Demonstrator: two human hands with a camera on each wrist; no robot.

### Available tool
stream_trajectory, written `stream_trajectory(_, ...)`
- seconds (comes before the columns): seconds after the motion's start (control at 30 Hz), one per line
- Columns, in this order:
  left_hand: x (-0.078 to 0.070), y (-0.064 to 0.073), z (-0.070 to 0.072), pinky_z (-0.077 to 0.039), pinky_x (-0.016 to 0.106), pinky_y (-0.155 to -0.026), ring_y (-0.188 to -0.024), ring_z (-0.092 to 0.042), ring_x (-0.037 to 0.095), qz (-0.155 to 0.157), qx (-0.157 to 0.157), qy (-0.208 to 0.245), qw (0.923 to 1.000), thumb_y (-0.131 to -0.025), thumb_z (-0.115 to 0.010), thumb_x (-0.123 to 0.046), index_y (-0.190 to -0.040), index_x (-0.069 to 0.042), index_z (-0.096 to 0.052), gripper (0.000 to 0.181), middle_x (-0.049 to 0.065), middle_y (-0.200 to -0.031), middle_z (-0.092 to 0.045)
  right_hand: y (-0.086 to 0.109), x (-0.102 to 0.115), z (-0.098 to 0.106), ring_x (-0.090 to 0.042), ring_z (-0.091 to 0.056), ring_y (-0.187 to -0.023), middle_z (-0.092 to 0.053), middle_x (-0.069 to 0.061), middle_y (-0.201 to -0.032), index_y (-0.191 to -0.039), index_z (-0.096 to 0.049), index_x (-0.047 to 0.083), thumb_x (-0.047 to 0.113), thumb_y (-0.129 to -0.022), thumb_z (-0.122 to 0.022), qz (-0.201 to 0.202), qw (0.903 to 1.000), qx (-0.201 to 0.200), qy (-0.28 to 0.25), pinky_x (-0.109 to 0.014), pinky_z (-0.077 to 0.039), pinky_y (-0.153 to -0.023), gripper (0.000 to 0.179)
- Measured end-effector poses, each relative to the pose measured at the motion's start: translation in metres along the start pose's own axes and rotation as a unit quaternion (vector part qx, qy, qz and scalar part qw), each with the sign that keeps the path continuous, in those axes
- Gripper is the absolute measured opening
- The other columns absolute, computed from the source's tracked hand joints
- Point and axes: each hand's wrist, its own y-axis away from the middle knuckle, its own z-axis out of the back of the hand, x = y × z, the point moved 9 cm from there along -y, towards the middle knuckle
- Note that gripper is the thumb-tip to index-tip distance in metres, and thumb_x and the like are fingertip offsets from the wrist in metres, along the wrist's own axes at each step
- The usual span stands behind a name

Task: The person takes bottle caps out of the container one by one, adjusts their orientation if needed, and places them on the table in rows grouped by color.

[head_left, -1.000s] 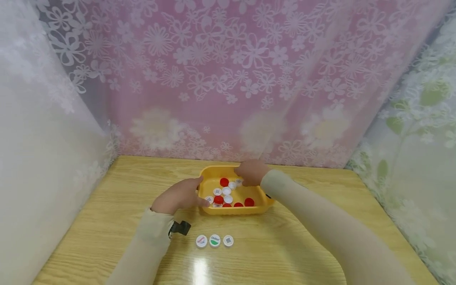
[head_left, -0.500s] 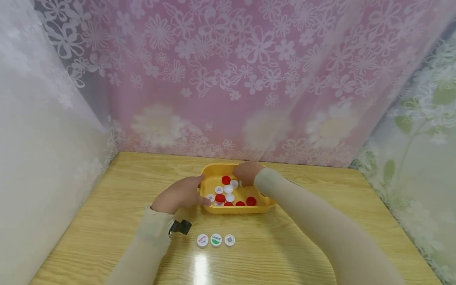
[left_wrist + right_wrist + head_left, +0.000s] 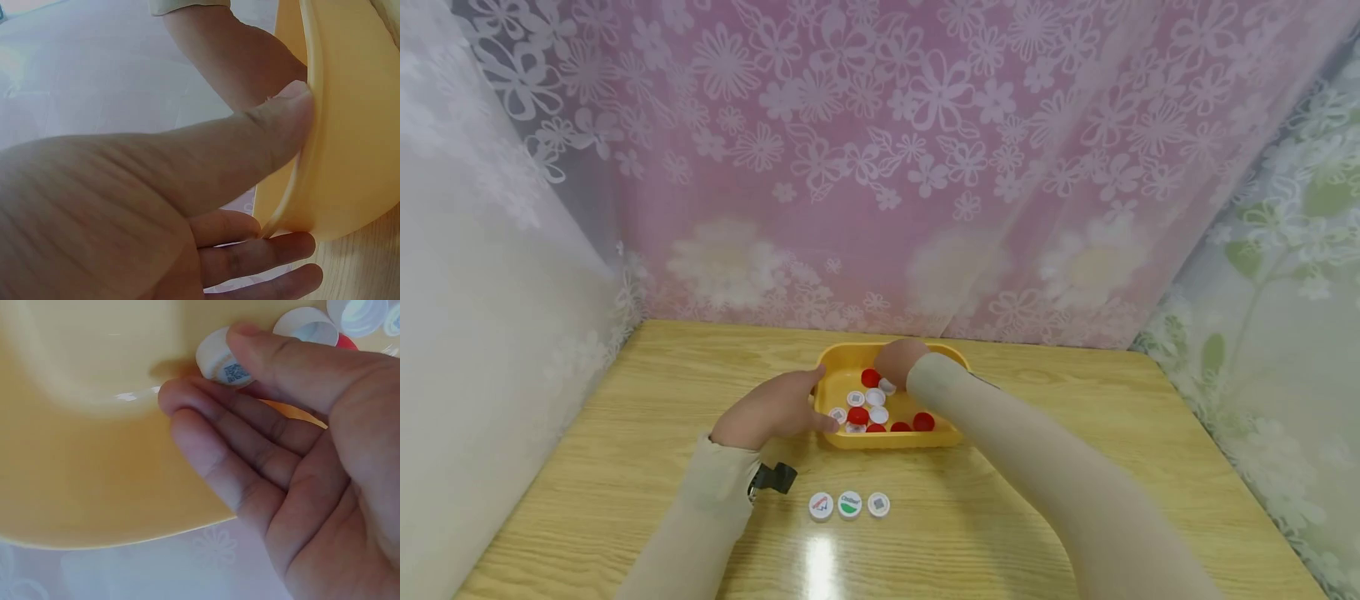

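A yellow plastic tray [image 3: 891, 441] with red and white bottle caps stands on the wooden table. My left hand [image 3: 774, 412] holds its left end; in the left wrist view the thumb lies against the tray's rim [image 3: 317, 134], with other fingers lower down beside it. My right hand [image 3: 898, 362] reaches inside, near the back wall. In the right wrist view its thumb and fingers pinch a white bottle cap [image 3: 214, 355] bearing a printed square code. Two open white caps [image 3: 306, 326] sit beyond the thumb. A red cap [image 3: 923, 422] lies at the tray's front right.
In front of the tray, three white caps stand in a row: one with a red and blue print [image 3: 821, 506], one with a green print [image 3: 849, 504], one with a square code [image 3: 878, 504]. A pink floral curtain [image 3: 865, 183] hangs behind the table.
My right hand has moved left inside the tray, towards the white caps, and now pinches one. The left hand keeps its hold on the tray's left end.
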Motion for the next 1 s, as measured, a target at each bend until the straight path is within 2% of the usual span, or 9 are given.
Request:
stream_trajectory(0.07, 0.001, 0.0, 0.001, -0.04, 0.055, -0.115, -0.138, -0.051, 0.032, 0.001, -0.002, 0.002, 1.0, -0.089, -0.083, -0.039, -0.163, -0.008, -0.032, 0.095, 0.012, -0.15, -0.055, 0.0, -0.003, 0.002, -0.016, -0.062, -0.083, -0.068, 0.007, -0.083, -0.1, -0.071, 0.023, 0.028, -0.099, -0.071, -0.016, 0.9994, 0.003, -0.032, -0.032, -0.053, -0.096, 0.005)
stream_trajectory(0.13, 0.001, 0.0, 0.001, -0.04, 0.054, -0.115, -0.138, -0.051, 0.032, -0.001, -0.003, 0.003, 1.0, -0.088, -0.083, -0.039, -0.163, -0.008, -0.032, 0.095, 0.012, -0.151, -0.055, 0.001, -0.003, 0.003, -0.017, -0.062, -0.083, -0.068, 0.007, -0.084, -0.1, -0.072, 0.023, 0.028, -0.099, -0.071, -0.018, 0.9991, 0.003, -0.039, -0.032, -0.054, -0.097, 0.005)
stream_trajectory(0.2, 0.001, -0.001, 0.0, -0.039, 0.054, -0.116, -0.139, -0.05, 0.032, -0.003, -0.003, 0.005, 1.0, -0.088, -0.083, -0.039, -0.163, -0.008, -0.032, 0.095, 0.012, -0.152, -0.054, 0.002, -0.003, 0.004, -0.017, -0.062, -0.083, -0.068, 0.006, -0.085, -0.101, -0.073, 0.023, 0.027, -0.099, -0.072, -0.016, 0.9992, 0.005, -0.037, -0.032, -0.055, -0.095, 0.005)
stream_trajectory(0.27, 0.001, -0.001, 0.0, -0.039, 0.054, -0.116, -0.14, -0.05, 0.032, -0.004, -0.002, 0.006, 1.0, -0.088, -0.083, -0.039, -0.163, -0.008, -0.032, 0.096, 0.012, -0.152, -0.054, 0.002, 0.0, 0.003, -0.018, -0.062, -0.083, -0.068, 0.005, -0.086, -0.103, -0.074, 0.022, 0.025, -0.097, -0.075, 0.004, 0.9999, 0.008, -0.009, -0.032, -0.056, -0.092, 0.007)
stream_trajectory(0.37, 0.002, -0.001, -0.001, -0.039, 0.054, -0.116, -0.14, -0.05, 0.032, -0.003, -0.001, 0.008, 1.0, -0.088, -0.083, -0.039, -0.163, -0.008, -0.032, 0.096, 0.012, -0.152, -0.054, 0.001, 0.002, 0.001, -0.02, -0.062, -0.083, -0.068, 0.004, -0.087, -0.105, -0.075, 0.021, 0.023, -0.092, -0.08, 0.025, 0.9996, 0.015, 0.006, -0.033, -0.057, -0.091, 0.014)
stream_trajectory(0.6, 0.001, 0.0, 0.0, -0.038, 0.055, -0.117, -0.141, -0.048, 0.033, -0.001, -0.003, 0.01, 0.9999, -0.087, -0.084, -0.039, -0.163, -0.008, -0.032, 0.096, 0.012, -0.153, -0.052, -0.004, -0.005, -0.009, -0.018, -0.063, -0.082, -0.067, 0.006, -0.084, -0.103, -0.075, 0.023, 0.026, -0.09, -0.083, 0.016, 0.9984, 0.025, -0.048, -0.033, -0.057, -0.087, 0.015)
stream_trajectory(0.8, 0.001, 0.0, -0.001, -0.039, 0.055, -0.116, -0.14, -0.05, 0.032, 0.007, -0.001, 0.006, 1.0, -0.088, -0.083, -0.039, -0.163, -0.008, -0.032, 0.096, 0.013, -0.152, -0.054, -0.003, -0.006, -0.009, -0.018, -0.063, -0.08, -0.067, 0.007, -0.083, -0.103, -0.075, 0.022, 0.027, -0.09, -0.083, 0.018, 0.998, 0.014, -0.059, -0.033, -0.057, -0.087, 0.016)
stream_trajectory(1.0, 0.001, 0.002, -0.002, -0.038, 0.055, -0.117, -0.141, -0.048, 0.032, 0.009, 0.0, 0.009, 0.9999, -0.089, -0.083, -0.039, -0.163, -0.009, -0.031, 0.096, 0.013, -0.154, -0.051, 0.005, -0.006, -0.008, -0.018, -0.062, -0.081, -0.067, 0.006, -0.085, -0.105, -0.073, 0.023, 0.027, -0.089, -0.084, 0.007, 0.9963, 0.022, -0.083, -0.033, -0.057, -0.086, 0.019)
